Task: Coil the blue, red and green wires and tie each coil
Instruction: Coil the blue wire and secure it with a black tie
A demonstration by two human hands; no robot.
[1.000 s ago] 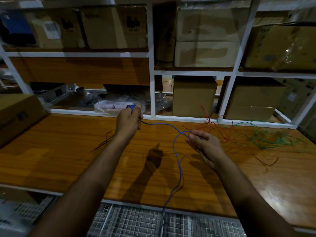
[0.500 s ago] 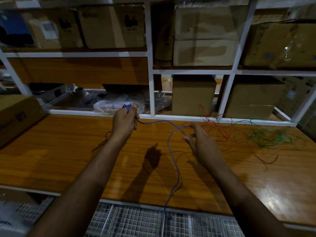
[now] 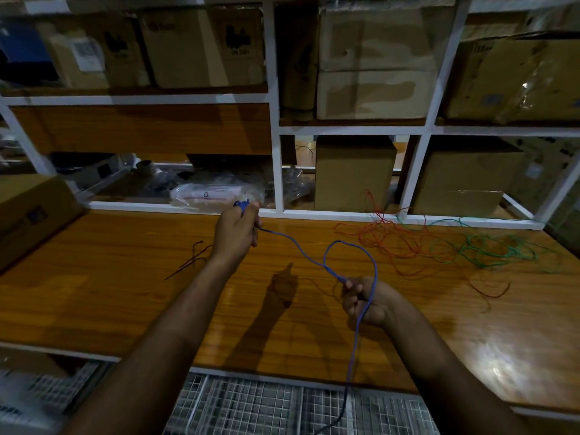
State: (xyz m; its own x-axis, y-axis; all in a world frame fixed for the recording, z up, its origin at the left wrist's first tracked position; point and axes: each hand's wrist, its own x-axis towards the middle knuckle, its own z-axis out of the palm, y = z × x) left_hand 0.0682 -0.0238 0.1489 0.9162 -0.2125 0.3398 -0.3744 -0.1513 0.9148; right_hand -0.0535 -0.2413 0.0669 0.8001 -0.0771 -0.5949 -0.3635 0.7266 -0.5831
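Note:
My left hand (image 3: pixel 236 231) is raised over the wooden bench (image 3: pixel 110 293), closed on a small bunch of blue wire loops. The blue wire (image 3: pixel 301 251) runs from it down to my right hand (image 3: pixel 367 301), which grips it near the bench's front; a loop arches above that hand and the rest hangs over the front edge. A loose red wire tangle (image 3: pixel 398 243) lies at the back right. Beside it, further right, spreads the green wire tangle (image 3: pixel 489 248). Thin black ties (image 3: pixel 194 255) lie left of my left wrist.
White-framed shelves (image 3: pixel 277 171) with several cardboard boxes rise behind the bench. A brown box (image 3: pixel 28 211) sits at the bench's left end. A plastic bag (image 3: pixel 216 194) lies on the low shelf behind my left hand. A wire-mesh rack (image 3: pixel 266 406) is below the front edge.
My right hand slid back along the blue wire toward the front edge and closed on it, leaving a loop above. My left hand stayed up, holding its blue loops.

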